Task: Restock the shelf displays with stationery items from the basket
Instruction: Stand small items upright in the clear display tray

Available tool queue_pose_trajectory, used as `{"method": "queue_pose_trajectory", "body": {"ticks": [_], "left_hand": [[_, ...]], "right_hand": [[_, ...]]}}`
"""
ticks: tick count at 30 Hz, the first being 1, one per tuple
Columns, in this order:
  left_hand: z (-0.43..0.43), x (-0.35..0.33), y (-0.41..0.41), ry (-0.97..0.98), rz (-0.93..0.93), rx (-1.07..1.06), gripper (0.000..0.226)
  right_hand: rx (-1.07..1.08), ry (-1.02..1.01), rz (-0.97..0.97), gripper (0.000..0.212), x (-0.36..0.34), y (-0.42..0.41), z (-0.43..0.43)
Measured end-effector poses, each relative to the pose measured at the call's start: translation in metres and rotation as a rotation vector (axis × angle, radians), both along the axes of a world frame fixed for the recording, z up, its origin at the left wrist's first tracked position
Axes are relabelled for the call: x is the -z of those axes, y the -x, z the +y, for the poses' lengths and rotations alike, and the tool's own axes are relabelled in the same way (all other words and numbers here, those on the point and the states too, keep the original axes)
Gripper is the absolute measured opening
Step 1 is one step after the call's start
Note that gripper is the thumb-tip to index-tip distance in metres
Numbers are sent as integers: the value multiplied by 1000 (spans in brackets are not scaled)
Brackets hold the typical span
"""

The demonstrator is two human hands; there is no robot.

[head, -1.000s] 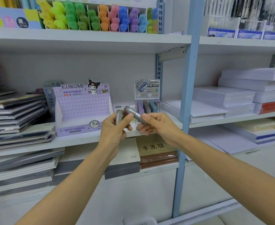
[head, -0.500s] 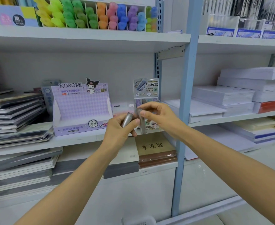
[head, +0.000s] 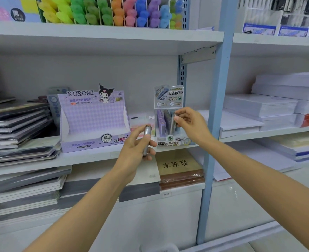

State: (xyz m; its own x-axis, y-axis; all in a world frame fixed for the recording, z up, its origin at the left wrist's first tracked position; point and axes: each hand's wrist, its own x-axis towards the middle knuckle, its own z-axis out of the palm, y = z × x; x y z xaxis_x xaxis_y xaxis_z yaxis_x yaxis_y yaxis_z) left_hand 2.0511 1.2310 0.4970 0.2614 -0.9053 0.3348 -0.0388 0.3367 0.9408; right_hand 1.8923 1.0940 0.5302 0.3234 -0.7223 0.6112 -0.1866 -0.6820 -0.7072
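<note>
My left hand (head: 135, 148) grips a grey lead-refill tube (head: 147, 137) upright in front of the middle shelf (head: 99, 157). My right hand (head: 192, 124) pinches the top of a second grey tube (head: 172, 126), which stands upright in the small grey display box (head: 170, 115) beside purple and grey tubes there. An empty purple Kuromi display box (head: 93, 119) stands to the left. The basket is out of sight.
Stacks of notebooks (head: 17, 128) fill the left of the shelves. Coloured highlighters (head: 110, 13) line the top shelf. A blue upright post (head: 215, 106) divides the bays; white paper reams (head: 277, 106) lie to its right. Brown notebooks (head: 181, 170) sit below.
My right hand has carried its tube up and back from my left hand into the small display box, turning it upright. My left hand has stayed, still holding its tube.
</note>
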Motion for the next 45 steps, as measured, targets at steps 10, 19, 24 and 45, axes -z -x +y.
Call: {"method": "queue_pose_trajectory", "body": {"ticks": [10, 19, 24, 45], "left_hand": [[-7, 6, -2, -17, 24, 52, 29], [-4, 6, 0, -19, 2, 29, 29], [-3, 4, 6, 9, -53, -21, 32], [-23, 19, 28, 110, -1432, -317, 72]], "right_hand": [[-70, 67, 85, 18, 4, 1, 0], [115, 183, 212, 20, 10, 5, -5], [-85, 37, 7, 19, -1, 10, 22], [163, 0, -160, 18, -18, 55, -17]]}}
